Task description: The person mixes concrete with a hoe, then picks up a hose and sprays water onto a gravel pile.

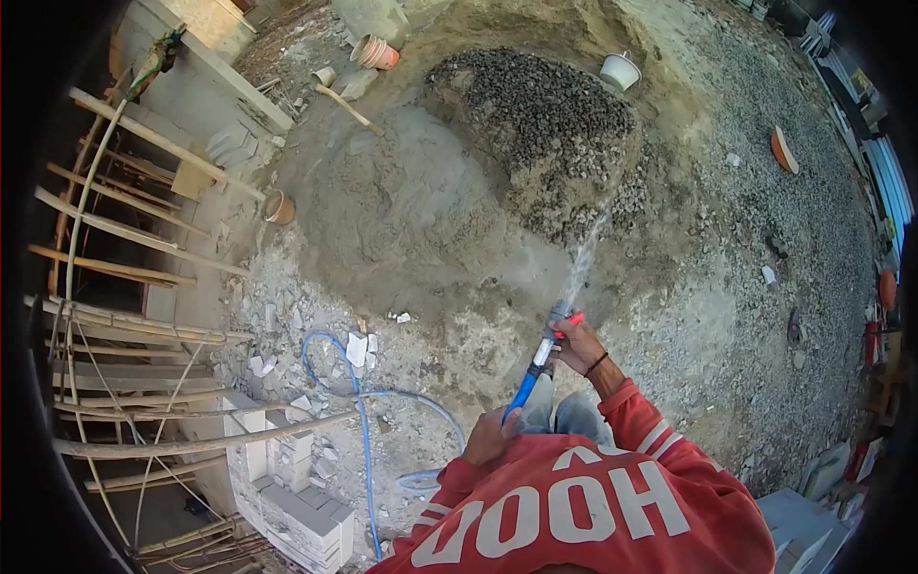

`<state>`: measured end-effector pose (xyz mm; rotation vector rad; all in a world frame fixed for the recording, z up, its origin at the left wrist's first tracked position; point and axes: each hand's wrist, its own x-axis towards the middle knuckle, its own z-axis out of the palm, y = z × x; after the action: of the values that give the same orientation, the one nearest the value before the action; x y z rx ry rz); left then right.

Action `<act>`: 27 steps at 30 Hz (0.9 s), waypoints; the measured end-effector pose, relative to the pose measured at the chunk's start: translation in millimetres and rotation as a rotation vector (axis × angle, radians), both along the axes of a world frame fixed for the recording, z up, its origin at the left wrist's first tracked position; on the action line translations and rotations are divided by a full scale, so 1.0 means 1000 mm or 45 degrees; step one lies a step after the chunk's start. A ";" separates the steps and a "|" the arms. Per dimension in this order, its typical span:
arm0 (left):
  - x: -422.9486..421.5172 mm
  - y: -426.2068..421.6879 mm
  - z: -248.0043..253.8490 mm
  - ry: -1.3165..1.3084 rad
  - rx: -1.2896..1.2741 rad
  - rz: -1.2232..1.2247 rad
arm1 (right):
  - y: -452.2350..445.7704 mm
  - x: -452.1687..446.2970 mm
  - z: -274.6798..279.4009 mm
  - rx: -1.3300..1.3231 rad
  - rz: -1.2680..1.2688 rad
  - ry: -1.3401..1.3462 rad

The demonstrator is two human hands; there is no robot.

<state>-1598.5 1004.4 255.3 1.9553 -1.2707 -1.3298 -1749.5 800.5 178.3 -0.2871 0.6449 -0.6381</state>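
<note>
Water (pixel 581 260) streams out of a grey pipe valve with a red handle (pixel 574 320) onto the edge of a dark gravel pile (pixel 535 105). My right hand (pixel 581 350) is closed around the valve at its red handle. Behind the valve comes a short white pipe (pixel 543 352), then a blue hose (pixel 521 394). Lower down, my left hand (pixel 490 438) wraps round that hose near my body; its fingers are partly hidden. Wet grey cement mix (pixel 402 191) spreads on the ground left of the gravel.
Loose hose (pixel 366 459) loops over rubble at my left, near stacked white blocks (pixel 316 521). Wooden poles (pixel 191 445) jut in from the left. A long-handled tool (pixel 346 107) lies at the mix's far edge. Buckets (pixel 620 72) stand around the piles.
</note>
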 end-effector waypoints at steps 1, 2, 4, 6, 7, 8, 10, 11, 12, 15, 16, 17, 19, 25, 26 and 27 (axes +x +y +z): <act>0.004 -0.022 0.008 -0.012 -0.007 -0.008 | -0.023 0.000 0.015 -0.052 0.078 0.087; 0.007 -0.040 0.013 -0.025 -0.027 0.010 | -0.043 0.003 0.037 -0.101 0.155 0.176; 0.011 -0.075 0.023 -0.041 -0.039 0.019 | -0.078 0.020 0.077 -0.147 0.017 0.300; 0.009 -0.115 0.030 -0.079 -0.124 0.082 | -0.113 0.041 0.104 0.074 -0.258 0.146; 0.006 -0.133 0.027 -0.078 -0.114 0.075 | -0.133 0.054 0.097 0.135 -0.365 0.124; 0.003 -0.152 0.020 -0.111 -0.169 0.096 | -0.155 0.060 0.088 0.142 -0.370 0.125; 0.003 -0.192 0.015 -0.143 -0.217 0.113 | -0.202 0.069 0.070 0.099 -0.330 0.033; 0.005 -0.215 0.018 -0.085 -0.162 0.135 | -0.226 0.074 0.072 0.107 -0.335 0.034; 0.007 -0.235 0.017 -0.025 -0.105 0.158 | -0.250 0.077 0.073 0.128 -0.316 0.052; 0.006 -0.273 -0.031 -0.133 -0.279 0.144 | -0.323 0.078 0.070 0.084 -0.230 0.084; 0.000 -0.278 -0.053 -0.134 -0.287 0.152 | -0.353 0.077 0.068 0.025 -0.166 0.090; -0.005 -0.274 -0.073 -0.173 -0.211 0.215 | -0.386 0.077 0.068 -0.007 -0.139 0.133; -0.009 -0.322 -0.095 -0.223 -0.147 0.278 | -0.449 0.082 0.061 -0.005 -0.131 0.192; -0.053 -0.440 -0.068 0.005 0.077 0.486 | -0.581 0.079 0.042 -0.149 -0.363 0.659; -0.054 -0.457 -0.049 -0.001 0.093 0.488 | -0.597 0.073 0.041 -0.133 -0.356 0.657; -0.053 -0.474 -0.030 -0.050 0.112 0.475 | -0.611 0.068 0.040 -0.083 -0.364 0.595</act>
<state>-1651.2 530.5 225.8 2.1567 -0.8194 -1.1796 -1681.2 189.8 217.9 -0.4144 1.1283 -0.8770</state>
